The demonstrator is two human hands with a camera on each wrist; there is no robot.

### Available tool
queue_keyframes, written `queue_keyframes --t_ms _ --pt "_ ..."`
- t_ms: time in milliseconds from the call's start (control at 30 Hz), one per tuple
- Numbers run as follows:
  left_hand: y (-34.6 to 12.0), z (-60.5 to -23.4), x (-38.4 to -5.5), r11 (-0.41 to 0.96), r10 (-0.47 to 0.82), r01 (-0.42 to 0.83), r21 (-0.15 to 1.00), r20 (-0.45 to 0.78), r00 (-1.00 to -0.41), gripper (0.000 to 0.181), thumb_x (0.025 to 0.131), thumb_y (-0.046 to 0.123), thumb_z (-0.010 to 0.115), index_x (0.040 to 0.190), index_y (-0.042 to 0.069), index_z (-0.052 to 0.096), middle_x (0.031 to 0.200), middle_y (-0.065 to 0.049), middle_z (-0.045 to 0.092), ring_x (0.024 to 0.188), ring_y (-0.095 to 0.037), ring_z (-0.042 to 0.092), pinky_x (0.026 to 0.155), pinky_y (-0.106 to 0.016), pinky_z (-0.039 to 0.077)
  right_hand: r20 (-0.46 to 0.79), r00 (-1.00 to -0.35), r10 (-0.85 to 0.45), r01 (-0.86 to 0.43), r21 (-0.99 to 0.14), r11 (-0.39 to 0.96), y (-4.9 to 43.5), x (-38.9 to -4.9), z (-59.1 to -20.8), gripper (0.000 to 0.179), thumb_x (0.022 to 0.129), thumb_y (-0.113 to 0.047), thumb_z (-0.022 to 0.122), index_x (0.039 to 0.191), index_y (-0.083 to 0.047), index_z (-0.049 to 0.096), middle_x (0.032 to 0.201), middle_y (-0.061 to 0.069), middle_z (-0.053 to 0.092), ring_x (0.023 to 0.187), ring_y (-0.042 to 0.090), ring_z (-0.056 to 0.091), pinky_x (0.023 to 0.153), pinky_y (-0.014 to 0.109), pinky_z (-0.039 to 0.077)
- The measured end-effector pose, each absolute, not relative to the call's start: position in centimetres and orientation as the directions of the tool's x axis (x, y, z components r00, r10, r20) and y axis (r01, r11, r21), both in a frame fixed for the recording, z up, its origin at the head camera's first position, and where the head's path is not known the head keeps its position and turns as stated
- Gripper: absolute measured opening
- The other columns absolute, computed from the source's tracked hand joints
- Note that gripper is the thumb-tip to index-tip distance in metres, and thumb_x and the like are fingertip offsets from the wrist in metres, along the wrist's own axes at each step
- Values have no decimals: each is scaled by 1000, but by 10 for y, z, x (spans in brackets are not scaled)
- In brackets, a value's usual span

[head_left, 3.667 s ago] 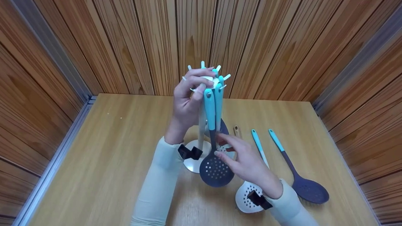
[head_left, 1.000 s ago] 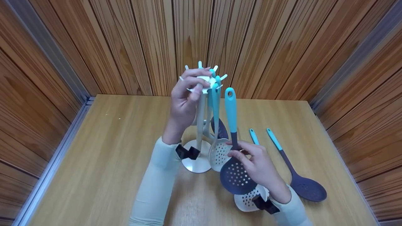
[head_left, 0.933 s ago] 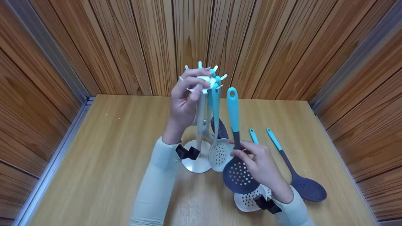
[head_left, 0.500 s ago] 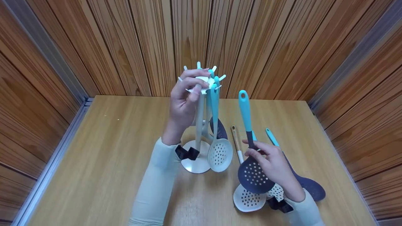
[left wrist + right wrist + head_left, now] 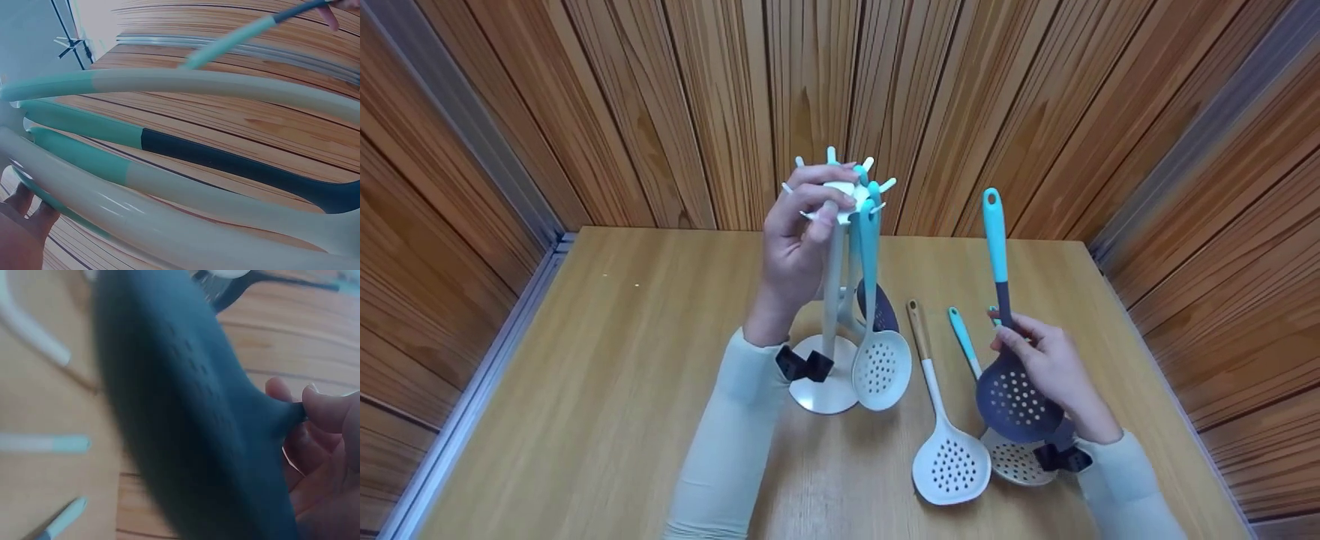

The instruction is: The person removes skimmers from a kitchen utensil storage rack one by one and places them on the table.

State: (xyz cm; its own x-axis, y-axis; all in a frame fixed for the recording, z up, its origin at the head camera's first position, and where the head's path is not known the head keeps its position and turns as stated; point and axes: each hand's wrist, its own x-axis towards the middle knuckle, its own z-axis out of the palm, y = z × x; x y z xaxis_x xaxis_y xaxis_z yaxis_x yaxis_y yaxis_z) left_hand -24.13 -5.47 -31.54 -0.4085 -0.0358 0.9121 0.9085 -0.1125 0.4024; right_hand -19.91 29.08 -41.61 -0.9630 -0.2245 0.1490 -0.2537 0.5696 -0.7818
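Note:
My left hand (image 5: 802, 232) grips the white top of a utensil stand (image 5: 808, 394), fingers curled over its hub between the hooks. From the hooks hang a white skimmer (image 5: 883, 371) with a turquoise handle and, behind it, a dark perforated utensil (image 5: 877, 304); the left wrist view also shows a pale-shafted one (image 5: 185, 183). Right of the stand, my right hand (image 5: 1054, 367) pinches a dark skimmer (image 5: 1016, 401) at its neck, turquoise handle upward. In the right wrist view the skimmer's bowl (image 5: 185, 410) fills the middle, blurred, with thumb and fingers on its shaft.
A white skimmer with a wooden-coloured handle (image 5: 952, 465) lies on the table (image 5: 607, 420) right of the stand. Beside it, partly under my right hand, lies a white perforated utensil (image 5: 1016, 459) with a turquoise handle. Wooden panels (image 5: 810, 97) wall the back and sides.
The dark skimmer hung on the stand at first; my right hand took it off and carried it rightward, lately also raising it. My left hand keeps its grip on the stand's top.

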Motion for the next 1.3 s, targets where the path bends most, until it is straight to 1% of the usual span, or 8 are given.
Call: queue_keyframes --t_ms 100,233,400,533,767,867,1033,1300 --pt "-55 -316 -242 -121 -38 911 395 915 -402 20 90 11 45 96 3 63 113 -22 60 118 -41 56 95 -52 49 113 -969 -220 -226 -769 599 303 -209 -418 31 105 -17 50 127 1 64 87 13 69 82 23 64 77 31 50" --pt "-54 -316 -243 -123 -38 910 396 914 -403 20 91 11 46 96 3 63 113 -21 61 118 -41 56 95 -52 49 72 -973 -219 -201 -728 656 322 -220 -420 36 106 -22 50 128 2 63 86 12 68 82 25 62 79 35 48" --pt "-53 -317 -242 -116 -41 906 406 910 -413 20 90 9 46 97 3 64 114 -22 61 119 -40 56 95 -53 49 34 -980 -198 -171 -658 734 349 -228 -421 38 104 -31 52 121 0 66 87 10 69 81 25 63 76 37 47" --pt "-53 -317 -242 -109 -40 906 409 909 -415 20 90 9 46 98 3 64 114 -22 61 120 -40 56 96 -53 49 20 -982 -186 -159 -614 773 371 -235 -423 37 104 -33 52 115 0 67 86 10 69 79 26 62 72 36 46" --pt "-54 -317 -243 -107 -42 908 406 910 -412 20 90 8 46 98 3 64 114 -21 61 119 -40 57 96 -53 49 -25 -981 -191 -147 -542 827 400 -244 -426 38 104 -34 52 115 -1 67 82 6 66 75 26 57 63 33 46" --pt "-55 -317 -243 -105 -43 909 403 911 -409 20 90 8 46 98 4 64 114 -21 61 119 -40 57 95 -53 49 -26 -982 -187 -146 -521 841 411 -246 -427 37 104 -33 53 111 -1 68 79 6 65 72 25 56 60 32 44" --pt "-54 -317 -243 -93 -52 913 397 914 -402 21 90 8 45 97 3 64 114 -20 61 118 -40 57 95 -51 49 -48 -985 -168 -124 -484 866 435 -247 -430 38 104 -32 52 112 1 68 79 6 66 73 25 57 60 32 44" --pt "-50 -314 -243 -110 -38 915 387 919 -393 21 90 7 45 97 3 65 115 -18 61 117 -39 55 93 -49 50 -142 -980 -139 -62 -446 893 468 -242 -440 41 105 -30 51 119 6 65 80 5 67 73 24 59 63 33 45"
